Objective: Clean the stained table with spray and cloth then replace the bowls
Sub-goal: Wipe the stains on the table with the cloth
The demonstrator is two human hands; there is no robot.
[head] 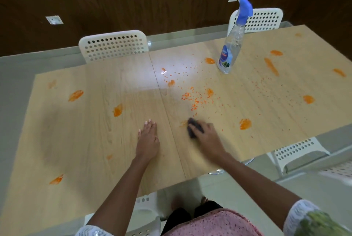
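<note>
Head view showed me mid-wipe, so the cleaning step was in hand and the bowls were nowhere in sight. My right hand curled over a dark cloth and pressed it on the bench, right beside a faint orange smear near the centre seam. My left hand lay flat with straight fingers on the wood, holding nothing, just bracing me. The spray stood upright well beyond the cloth, toward the far edge.

I judged most of the job lay ahead. Orange stains dotted both halves, and a scatter of orange specks sat just past the cloth. The next move called for pushing the cloth forward through those specks, then working outward to the smears, likely with more spray.

The bench was pale wood grain, glossy, with glare near the middle. White perforated chairs ringed it, against a dark brown panelled wall with sockets.
</note>
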